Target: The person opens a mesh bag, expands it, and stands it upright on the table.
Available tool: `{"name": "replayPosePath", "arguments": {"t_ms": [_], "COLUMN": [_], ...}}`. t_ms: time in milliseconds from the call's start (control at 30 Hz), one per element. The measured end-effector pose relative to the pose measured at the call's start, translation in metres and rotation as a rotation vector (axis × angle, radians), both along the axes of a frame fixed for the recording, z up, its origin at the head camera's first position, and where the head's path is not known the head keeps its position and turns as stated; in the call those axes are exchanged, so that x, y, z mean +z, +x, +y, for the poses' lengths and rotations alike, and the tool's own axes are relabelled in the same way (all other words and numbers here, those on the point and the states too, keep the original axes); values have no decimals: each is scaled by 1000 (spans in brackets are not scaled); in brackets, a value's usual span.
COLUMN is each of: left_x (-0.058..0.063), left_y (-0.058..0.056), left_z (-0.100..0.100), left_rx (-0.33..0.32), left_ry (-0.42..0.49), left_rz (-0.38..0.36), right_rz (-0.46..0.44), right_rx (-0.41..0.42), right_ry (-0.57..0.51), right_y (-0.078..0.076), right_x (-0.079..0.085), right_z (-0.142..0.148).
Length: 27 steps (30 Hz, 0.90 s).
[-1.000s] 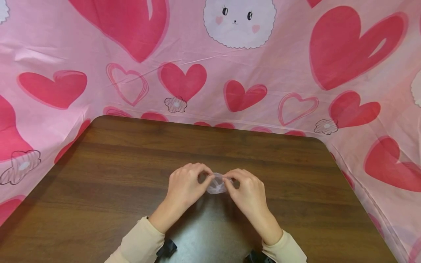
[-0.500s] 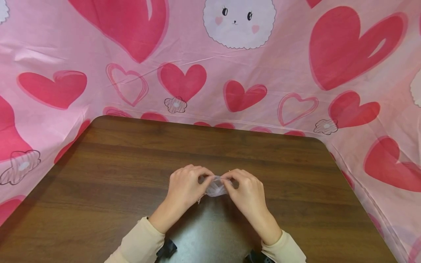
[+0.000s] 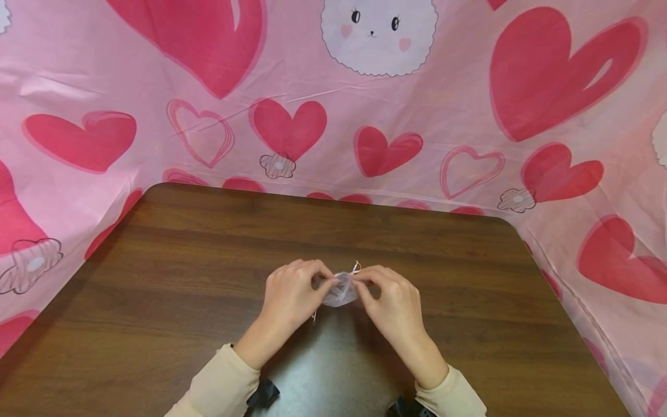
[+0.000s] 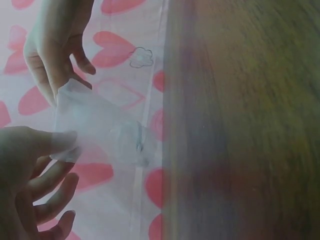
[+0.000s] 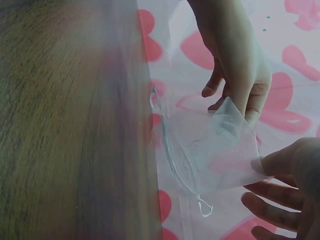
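Note:
Between both hands is a small sheer white mesh drawstring pouch, held above the table. My left hand pinches its left side between thumb and finger, and my right hand pinches the right side the same way. In the right wrist view, a thin white drawstring runs along the pouch edge farthest from the fingers, ending in a small loop. The left wrist view shows the translucent mesh stretched between thumb and fingers of the two hands. A cord end sticks up beside the right fingertips.
The dark brown wooden table lies beneath the hands. A pink curtain printed with hearts surrounds its back and sides. A black wrist device shows below the left cuff, another by the right.
The pouch has shifted and changed shape slightly between the fingers. A white cord end now shows above the right fingertips, and another hangs below the left hand. Both arms stay almost in place.

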<state>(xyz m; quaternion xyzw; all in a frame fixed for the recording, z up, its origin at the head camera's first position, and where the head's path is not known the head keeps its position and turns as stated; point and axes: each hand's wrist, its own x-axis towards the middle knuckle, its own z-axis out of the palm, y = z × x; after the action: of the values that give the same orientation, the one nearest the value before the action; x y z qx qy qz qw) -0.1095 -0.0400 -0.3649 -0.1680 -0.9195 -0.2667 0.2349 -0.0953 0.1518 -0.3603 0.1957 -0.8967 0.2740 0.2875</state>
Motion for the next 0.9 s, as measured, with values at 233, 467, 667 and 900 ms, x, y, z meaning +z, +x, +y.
{"name": "replayPosePath", "arguments": {"t_ms": [233,467,667,900], "left_x": [0,-1,-1,1], "left_y": [1,2,2,-1], "left_z": [2,3,1,-2], "left_rx": [-66,-92,-81,-37], "left_ry": [-25,-33,-35,2], "left_rz": [-28,10,30,28], "right_rz": [0,-5,16,32], "right_rx": [-8,-13,12,11], "right_ry": [-3,-3,-8,10], "right_y": [1,1,0,0], "right_x": [1,0,0,-2], "right_z": [1,1,0,0]}}
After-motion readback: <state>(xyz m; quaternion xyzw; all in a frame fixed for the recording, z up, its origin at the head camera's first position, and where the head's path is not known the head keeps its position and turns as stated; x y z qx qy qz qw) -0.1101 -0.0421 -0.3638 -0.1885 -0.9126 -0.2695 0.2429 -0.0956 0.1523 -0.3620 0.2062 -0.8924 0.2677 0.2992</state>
